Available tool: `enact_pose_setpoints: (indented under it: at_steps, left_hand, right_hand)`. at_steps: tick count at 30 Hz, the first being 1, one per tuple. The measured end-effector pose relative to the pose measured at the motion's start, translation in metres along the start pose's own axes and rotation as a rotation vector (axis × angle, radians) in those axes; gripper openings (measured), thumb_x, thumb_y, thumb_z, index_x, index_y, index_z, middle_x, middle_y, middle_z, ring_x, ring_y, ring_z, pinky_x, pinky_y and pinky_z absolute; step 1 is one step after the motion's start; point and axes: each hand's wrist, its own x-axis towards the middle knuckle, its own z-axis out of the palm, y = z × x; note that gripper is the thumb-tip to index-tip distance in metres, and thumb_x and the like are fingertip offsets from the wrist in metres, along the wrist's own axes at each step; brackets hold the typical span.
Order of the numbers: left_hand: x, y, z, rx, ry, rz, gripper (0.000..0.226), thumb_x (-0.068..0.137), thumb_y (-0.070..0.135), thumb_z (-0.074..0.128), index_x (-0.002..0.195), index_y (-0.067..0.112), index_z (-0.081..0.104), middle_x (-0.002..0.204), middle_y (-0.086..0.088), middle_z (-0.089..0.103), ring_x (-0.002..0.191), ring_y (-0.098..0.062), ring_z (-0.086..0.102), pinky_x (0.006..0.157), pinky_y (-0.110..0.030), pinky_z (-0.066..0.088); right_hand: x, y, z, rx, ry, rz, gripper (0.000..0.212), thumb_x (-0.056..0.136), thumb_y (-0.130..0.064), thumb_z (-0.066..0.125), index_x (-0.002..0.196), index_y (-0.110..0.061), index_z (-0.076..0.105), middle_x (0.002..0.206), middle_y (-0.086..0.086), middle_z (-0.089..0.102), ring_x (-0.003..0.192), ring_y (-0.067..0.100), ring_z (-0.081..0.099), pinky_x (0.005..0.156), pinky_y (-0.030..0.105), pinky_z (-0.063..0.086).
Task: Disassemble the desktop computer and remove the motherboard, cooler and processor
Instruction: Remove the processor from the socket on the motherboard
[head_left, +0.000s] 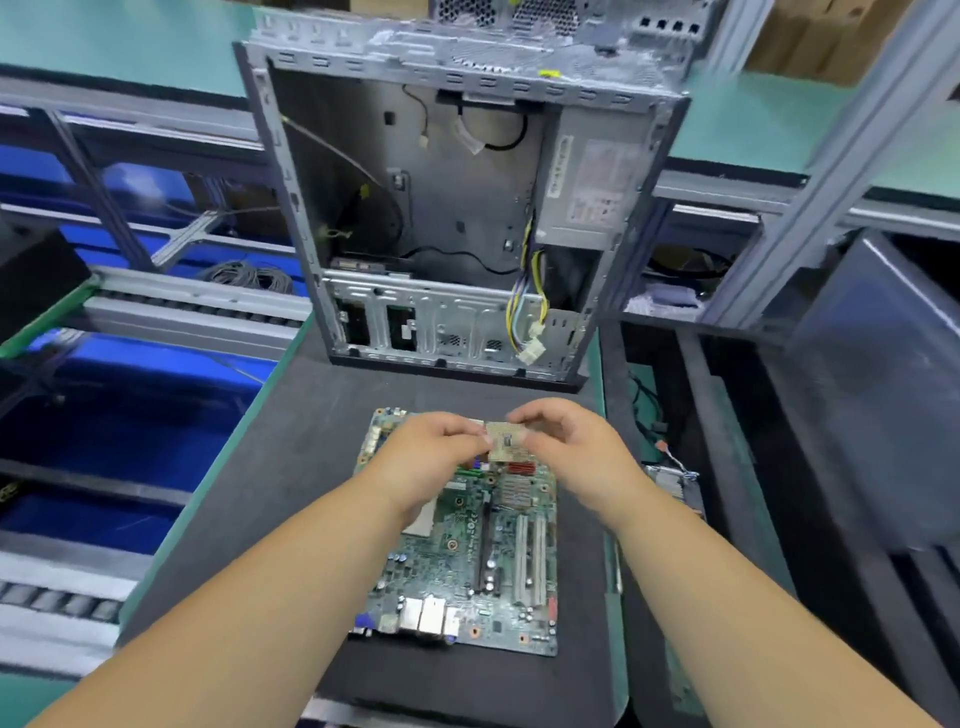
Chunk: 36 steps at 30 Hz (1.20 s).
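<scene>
The processor (506, 441) is pinched between both hands above the motherboard's (467, 551) twelve-o'clock end, contact side facing up. The left hand (436, 457) grips its nine-o'clock edge, the right hand (566, 447) its three-o'clock edge. The motherboard's long axis runs six to twelve, toward the open case (457, 208).

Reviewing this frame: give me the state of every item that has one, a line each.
Processor: out of its socket, held above the board, contact side up.
Left hand: pinches the processor's left edge.
Right hand: pinches its right edge.
Motherboard: out of the case, flat on the dark mat.
Computer case: side open, board bay bare.
Power cables: unplugged, hanging loose inside the case.
</scene>
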Motion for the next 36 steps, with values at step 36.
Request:
enact_pose_setpoints:
  at_steps: [36]
  left_hand:
    - [0.02, -0.007, 0.04, 0.23, 0.142, 0.131, 0.017, 0.09, 0.024, 0.063, 0.084, 0.039, 0.069, 0.069, 0.017, 0.056, 0.054, 0.002, 0.048, 0.05, -0.01, 0.041]
  right_hand:
    - [0.055, 0.104, -0.112, -1.265, -0.084, 0.018, 0.039, 0.083, -0.056, 0.063, 0.12, -0.041, 0.063, 0.116, -0.014, 0.058, 0.109, 0.018, 0.048, 0.09, 0.041, 0.025]
